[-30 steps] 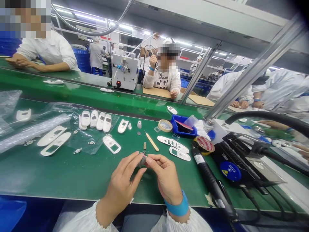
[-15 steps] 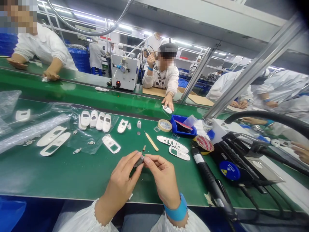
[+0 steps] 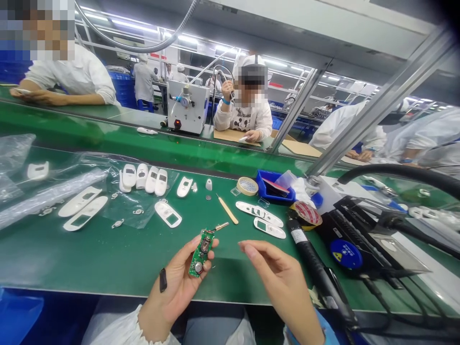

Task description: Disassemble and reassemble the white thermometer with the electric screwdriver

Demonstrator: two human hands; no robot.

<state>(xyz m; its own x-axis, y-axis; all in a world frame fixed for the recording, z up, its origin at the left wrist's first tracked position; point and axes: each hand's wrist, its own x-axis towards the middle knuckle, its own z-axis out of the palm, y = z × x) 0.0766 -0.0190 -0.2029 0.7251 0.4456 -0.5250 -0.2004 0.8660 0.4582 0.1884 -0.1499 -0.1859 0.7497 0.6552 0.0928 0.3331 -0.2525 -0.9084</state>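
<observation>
My left hand (image 3: 179, 278) is closed around a narrow green circuit board (image 3: 196, 261), held tilted above the bench with its component side facing me. A round silver part sits near its lower end, and a thin copper-coloured metal piece (image 3: 222, 226) sticks out at the top. On the base of my left thumb lies a small black strip (image 3: 163, 280). To the right of the board, apart from it, my right hand (image 3: 280, 273) has thumb and fingers pinched together; anything between the tips is hidden. Beyond the hands lies a yellow-handled pointed tool (image 3: 227, 209).
White plastic housings (image 3: 167, 213) lie about the green bench (image 3: 118, 263), several on clear plastic bags. A tape roll (image 3: 247, 186) is beside a blue bin (image 3: 264, 187). At right are a black-handled tool (image 3: 309, 258) and a black machine (image 3: 370, 239). Co-workers (image 3: 247, 110) sit across.
My hands have separated: the right moved right, off the board. The left turned the board so its green component face shows. The co-worker opposite drew a hand back with a white part.
</observation>
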